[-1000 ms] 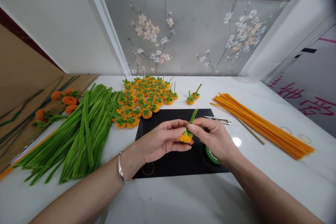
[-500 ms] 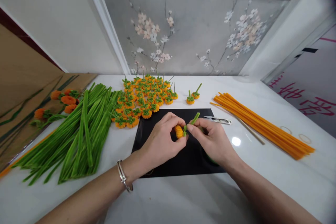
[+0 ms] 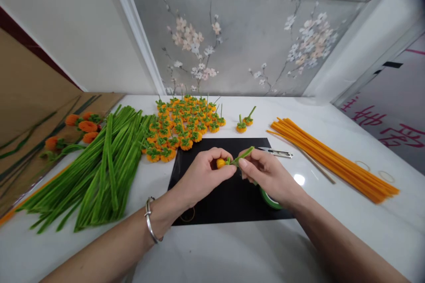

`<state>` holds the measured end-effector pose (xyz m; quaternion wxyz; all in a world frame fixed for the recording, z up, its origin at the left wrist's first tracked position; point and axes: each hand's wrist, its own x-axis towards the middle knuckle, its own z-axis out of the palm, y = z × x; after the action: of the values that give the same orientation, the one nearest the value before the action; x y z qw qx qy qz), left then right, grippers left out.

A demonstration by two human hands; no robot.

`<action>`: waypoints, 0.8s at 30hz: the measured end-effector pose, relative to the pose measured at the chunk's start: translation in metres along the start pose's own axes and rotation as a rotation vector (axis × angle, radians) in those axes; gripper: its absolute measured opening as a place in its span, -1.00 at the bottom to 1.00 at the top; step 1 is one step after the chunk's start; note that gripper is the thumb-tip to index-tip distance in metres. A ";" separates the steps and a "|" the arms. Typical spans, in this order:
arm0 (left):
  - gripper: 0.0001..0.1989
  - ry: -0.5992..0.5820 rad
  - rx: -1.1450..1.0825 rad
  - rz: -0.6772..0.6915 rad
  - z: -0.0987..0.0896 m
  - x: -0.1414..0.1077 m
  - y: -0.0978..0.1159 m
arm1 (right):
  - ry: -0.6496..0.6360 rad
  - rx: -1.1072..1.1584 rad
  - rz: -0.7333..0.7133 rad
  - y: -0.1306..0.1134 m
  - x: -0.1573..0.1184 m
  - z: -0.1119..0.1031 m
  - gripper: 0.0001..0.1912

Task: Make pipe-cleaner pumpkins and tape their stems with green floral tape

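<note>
Between the fingers of my left hand [image 3: 206, 170] is a small orange pipe-cleaner flower [image 3: 220, 163] with green at its base. My right hand [image 3: 264, 168] pinches the green stem [image 3: 245, 154] of that flower, just right of the left fingertips. Both hands are above a black mat [image 3: 222, 203]. A round green roll [image 3: 270, 200] shows partly from under my right hand; the rest of it is hidden. Close behind the right fingers lie scissors [image 3: 279, 153], blades pointing left.
Many finished orange flowers [image 3: 186, 124] stand behind the mat, with two more [image 3: 241, 126] to their right. Green pipe cleaners [image 3: 96, 172] are heaped at left, orange ones [image 3: 335, 159] at right. A thin stick [image 3: 317, 166] lies beside the orange bundle.
The flower has turned in my left hand, so its stem points more to the right. My right hand has shifted slightly, and more of the green roll shows.
</note>
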<state>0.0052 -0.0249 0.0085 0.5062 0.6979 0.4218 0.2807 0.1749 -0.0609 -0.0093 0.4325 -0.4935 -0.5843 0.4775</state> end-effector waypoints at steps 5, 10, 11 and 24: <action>-0.92 -0.014 0.076 -0.011 0.000 0.001 -0.001 | 0.025 0.039 0.007 0.004 0.002 0.001 -0.69; -0.90 -0.011 0.176 0.088 0.001 0.000 -0.007 | 0.002 -0.054 0.008 0.005 0.001 0.002 -0.70; -0.90 -0.007 0.195 0.112 0.001 0.000 -0.007 | 0.001 -0.084 -0.003 0.005 0.000 0.001 -0.71; -0.75 -0.380 -0.668 -0.290 -0.013 0.006 -0.008 | 0.050 -0.221 -0.232 0.002 -0.003 -0.006 -0.85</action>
<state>-0.0050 -0.0127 0.0048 0.8081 0.4678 0.3006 0.1942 0.1810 -0.0627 -0.0102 0.4423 -0.4789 -0.6753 0.3448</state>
